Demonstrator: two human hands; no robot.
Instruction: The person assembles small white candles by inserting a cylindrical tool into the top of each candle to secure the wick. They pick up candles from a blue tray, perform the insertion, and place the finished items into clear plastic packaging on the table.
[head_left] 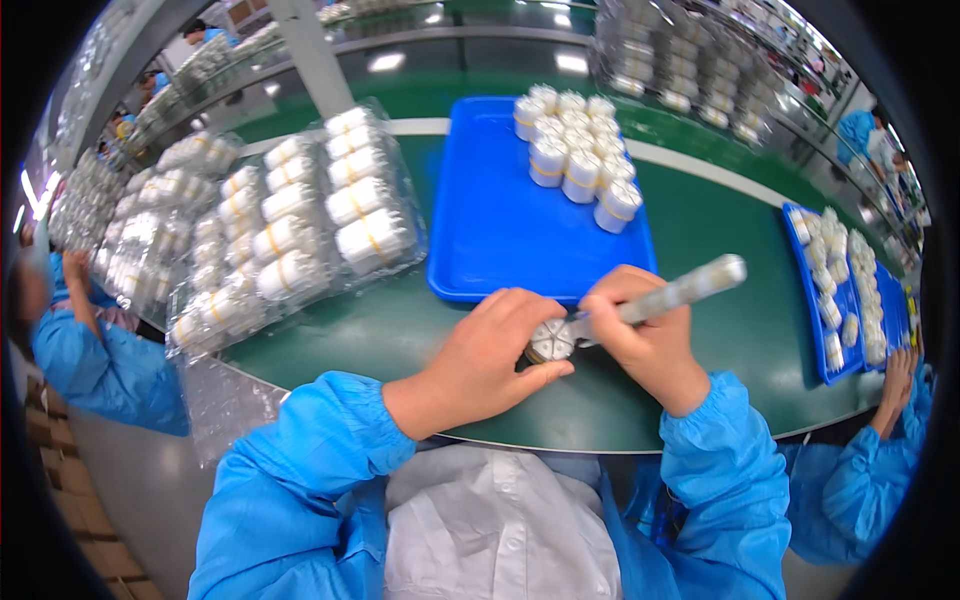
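My left hand [498,340] is closed around a short white cylinder [551,341], thumb and fingers on its sides. Its round end faces up and shows wedge-shaped segments. In my right hand [645,335] is a long whitish stick-shaped tool [690,287], gripped like a pen and slanting up to the right. The tool's thin end points at the cylinder's right side; whether it touches cannot be made out. Just beyond my hands lies a blue tray [480,230]. Several white cylinders with yellow bands [580,172] stand grouped in its far right part.
Clear plastic bags of banded white cylinders [372,235] cover the left of the green table [400,335]. Two blue trays of cylinders [845,320] lie at the right, beside a co-worker's hand [898,380]. Another person's blue sleeve [100,355] is at far left. Bagged cylinders [690,70] stand behind.
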